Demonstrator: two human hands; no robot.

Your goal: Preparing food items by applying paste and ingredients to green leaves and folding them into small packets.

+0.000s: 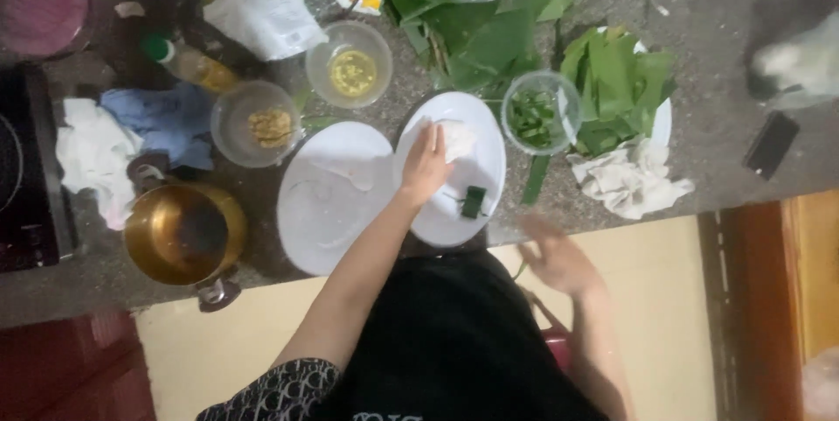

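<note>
white plates [336, 211]: 3 | glass bowls [350, 67]: 3 | brass pot [183, 230]: 1 | hands [426, 163]: 2 | phone [772, 145]: 1
</note>
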